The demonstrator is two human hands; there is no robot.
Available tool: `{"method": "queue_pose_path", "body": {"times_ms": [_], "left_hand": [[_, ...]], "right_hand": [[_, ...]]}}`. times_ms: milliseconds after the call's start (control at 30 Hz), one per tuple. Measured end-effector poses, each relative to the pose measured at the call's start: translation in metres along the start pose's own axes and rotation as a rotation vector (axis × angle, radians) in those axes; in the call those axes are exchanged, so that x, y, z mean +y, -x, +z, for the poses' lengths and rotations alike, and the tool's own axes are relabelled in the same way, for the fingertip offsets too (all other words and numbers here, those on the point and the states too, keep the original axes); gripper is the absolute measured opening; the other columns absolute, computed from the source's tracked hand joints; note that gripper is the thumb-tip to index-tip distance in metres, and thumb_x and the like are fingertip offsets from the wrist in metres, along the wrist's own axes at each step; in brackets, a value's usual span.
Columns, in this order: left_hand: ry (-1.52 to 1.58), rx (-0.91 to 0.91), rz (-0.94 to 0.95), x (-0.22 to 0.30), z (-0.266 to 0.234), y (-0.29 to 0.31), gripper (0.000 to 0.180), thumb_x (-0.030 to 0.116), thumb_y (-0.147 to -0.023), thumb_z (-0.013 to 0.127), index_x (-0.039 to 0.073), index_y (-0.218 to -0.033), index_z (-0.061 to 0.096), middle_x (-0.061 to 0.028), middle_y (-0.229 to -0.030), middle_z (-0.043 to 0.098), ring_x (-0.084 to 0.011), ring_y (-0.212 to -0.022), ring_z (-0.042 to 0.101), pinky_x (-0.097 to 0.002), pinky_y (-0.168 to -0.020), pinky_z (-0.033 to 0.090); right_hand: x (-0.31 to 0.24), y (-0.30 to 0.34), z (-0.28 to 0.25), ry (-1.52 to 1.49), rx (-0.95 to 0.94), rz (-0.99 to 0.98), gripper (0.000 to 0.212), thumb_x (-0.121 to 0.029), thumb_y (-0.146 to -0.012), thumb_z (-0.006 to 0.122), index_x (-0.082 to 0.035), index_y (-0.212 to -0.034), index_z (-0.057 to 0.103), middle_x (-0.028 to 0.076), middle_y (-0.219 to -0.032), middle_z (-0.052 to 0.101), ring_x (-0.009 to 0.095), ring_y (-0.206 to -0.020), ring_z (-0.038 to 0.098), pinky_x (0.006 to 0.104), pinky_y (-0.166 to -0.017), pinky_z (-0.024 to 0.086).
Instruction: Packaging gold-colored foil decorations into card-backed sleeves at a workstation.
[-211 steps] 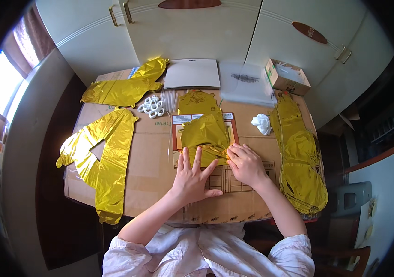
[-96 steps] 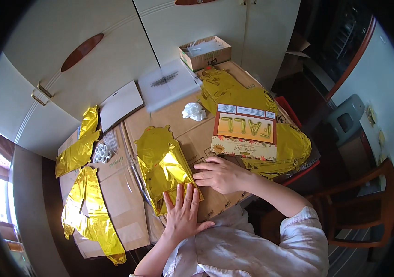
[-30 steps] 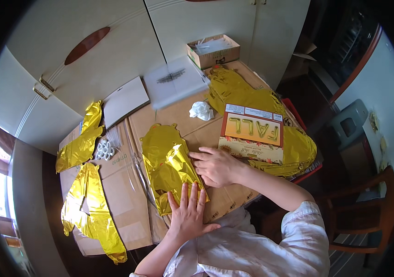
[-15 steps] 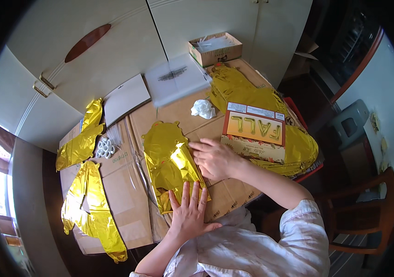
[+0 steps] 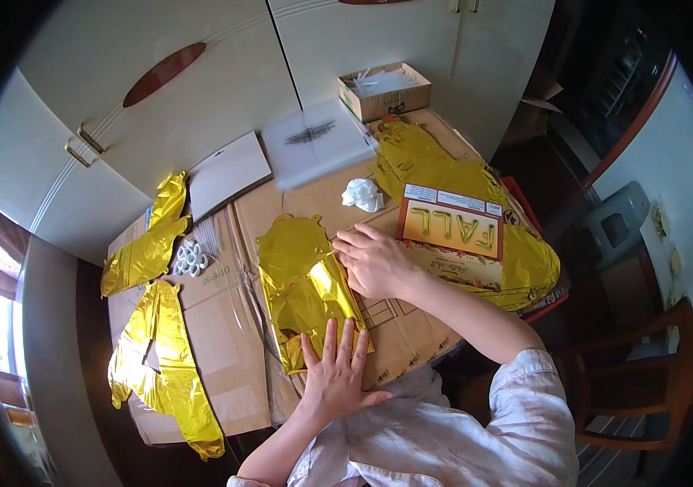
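A person sits at a desk (image 5: 411, 341) covered with flattened brown cardboard, seen from above. Both hands press on a deflated gold foil balloon (image 5: 302, 280) lying flat near the middle of the desk. The left hand (image 5: 337, 375) lies open, fingers spread wide, palm down on the balloon's near end by the desk's near edge. The right hand (image 5: 372, 261) rests with fingers loosely curled on the balloon's right edge, gripping nothing that can be made out.

The balloon looks mostly flat, though creased and part folded, so the smoothing seems well along but not finished; its near end is still wrinkled under the left hand.

Other gold foil pieces lie about: two (image 5: 164, 357) at the left edge, one long and one smaller (image 5: 145, 243) beyond it, both flat and untouched. A larger heap of gold foil (image 5: 444, 170) sits at the right edge, partly under a printed card package (image 5: 452, 231). Those pieces appear to be left to handle.

Toward the far edge lie a crumpled white wad (image 5: 361, 195), a cluster of small white rings (image 5: 191, 257), a white sheet (image 5: 229, 172), a clear plastic sleeve (image 5: 314, 146), and an open cardboard box (image 5: 384, 91) at the far right corner.
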State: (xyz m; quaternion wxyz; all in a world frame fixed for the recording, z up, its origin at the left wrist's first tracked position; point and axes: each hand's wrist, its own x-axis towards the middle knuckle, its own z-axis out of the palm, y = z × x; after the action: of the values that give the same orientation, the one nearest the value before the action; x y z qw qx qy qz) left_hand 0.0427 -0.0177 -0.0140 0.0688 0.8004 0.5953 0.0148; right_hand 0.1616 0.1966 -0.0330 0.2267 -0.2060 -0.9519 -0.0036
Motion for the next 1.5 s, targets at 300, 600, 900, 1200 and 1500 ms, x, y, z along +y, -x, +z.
{"method": "queue_pose_path", "body": {"times_ms": [300,600,900,1200,1500], "left_hand": [[0.003,0.075,0.024,-0.001,0.003,0.0,0.112,0.084,-0.072,0.05,0.002,-0.147,0.037,-0.0237,-0.154,0.03,-0.0427,-0.145,0.023,-0.0745,-0.107,0.01],[-0.005,0.174,0.002,-0.007,-0.007,0.017,0.101,0.071,-0.083,0.053,-0.009,-0.142,0.036,-0.0287,-0.149,0.034,-0.045,-0.142,0.026,-0.0661,-0.112,0.015],[0.098,0.148,-0.037,-0.033,-0.02,0.036,0.1,0.069,-0.085,0.054,-0.013,-0.139,0.037,-0.0303,-0.148,0.034,-0.0427,-0.141,0.03,-0.049,-0.118,0.022],[0.082,0.168,-0.045,-0.041,-0.005,0.03,0.103,0.075,-0.084,0.046,-0.01,-0.141,0.038,-0.0276,-0.148,0.036,-0.0427,-0.142,0.029,-0.0527,-0.116,0.022],[0.049,0.162,-0.074,-0.047,0.004,0.035,0.102,0.082,-0.083,0.037,0.002,-0.146,0.038,-0.0263,-0.15,0.034,-0.0485,-0.142,0.023,-0.0584,-0.116,0.016]], "right_hand": [[0.006,0.018,-0.013,-0.065,0.035,0.069,0.042,-0.019,-0.092,0.052,-0.002,-0.13,0.059,0.01,-0.137,0.057,0.026,-0.133,0.047,0.0436,-0.113,0.033],[-0.073,0.066,-0.058,-0.141,-0.005,-0.009,0.042,-0.017,-0.089,0.058,-0.003,-0.128,0.061,0.011,-0.135,0.059,0.024,-0.131,0.05,0.0459,-0.114,0.032],[-0.109,0.04,-0.023,-0.063,-0.058,0.057,0.047,-0.022,-0.095,0.05,0.006,-0.132,0.052,0.02,-0.141,0.051,0.031,-0.136,0.043,0.0434,-0.116,0.029],[-0.101,0.025,-0.001,-0.077,-0.079,0.076,0.048,-0.021,-0.093,0.052,0.006,-0.132,0.052,0.021,-0.14,0.05,0.032,-0.136,0.042,0.0434,-0.115,0.031],[-0.1,0.025,0.0,-0.127,-0.125,0.093,0.049,-0.02,-0.095,0.051,0.006,-0.137,0.046,0.023,-0.144,0.046,0.036,-0.137,0.04,0.0462,-0.115,0.031]]}}
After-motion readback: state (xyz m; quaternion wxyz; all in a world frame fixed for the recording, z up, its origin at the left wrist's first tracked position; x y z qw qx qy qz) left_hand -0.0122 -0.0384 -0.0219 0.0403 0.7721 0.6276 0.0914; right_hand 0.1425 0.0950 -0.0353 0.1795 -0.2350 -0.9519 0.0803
